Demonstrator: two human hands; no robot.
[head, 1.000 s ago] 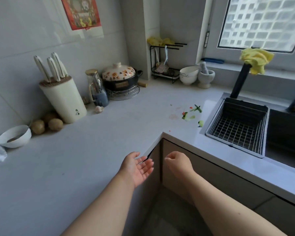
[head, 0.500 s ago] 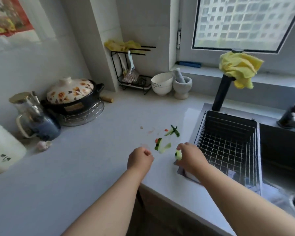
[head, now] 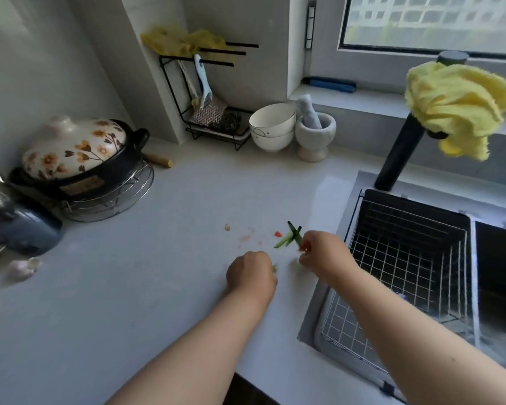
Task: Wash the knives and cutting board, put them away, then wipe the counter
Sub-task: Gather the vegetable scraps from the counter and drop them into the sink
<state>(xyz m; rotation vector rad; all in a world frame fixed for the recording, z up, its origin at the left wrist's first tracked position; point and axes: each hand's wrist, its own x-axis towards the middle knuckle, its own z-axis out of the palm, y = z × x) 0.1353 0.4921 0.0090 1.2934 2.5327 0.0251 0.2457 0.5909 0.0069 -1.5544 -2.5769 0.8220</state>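
Pinching at green peel strips [head: 289,238], the right hand [head: 322,254] has its fingertips curled onto the near end of the strips, close to the sink edge. Left hand [head: 250,274] sits on the counter [head: 123,302] just beside it, fingers curled under in a fist; a pale scrap shows at its knuckles, but whether it holds anything cannot be told. A small red bit [head: 278,234] and a pale crumb [head: 227,227] lie on the counter beyond the hands, with faint pink smears between them.

To the right, a wire basket [head: 406,258] sits in the sink. A black faucet [head: 398,159] rises behind it, a yellow cloth [head: 456,103] draped over its top.

Far side of the counter: two stacked white bowls [head: 272,127], a stone mortar with pestle [head: 314,133] touching them, a black wire rack [head: 208,92] holding brushes and another yellow rag. At left, a flowered clay pot [head: 79,153] rests on a wire stand; a glass jug [head: 9,217] and a garlic bulb [head: 21,267] are nearer the left edge.

No knives or cutting board in view.
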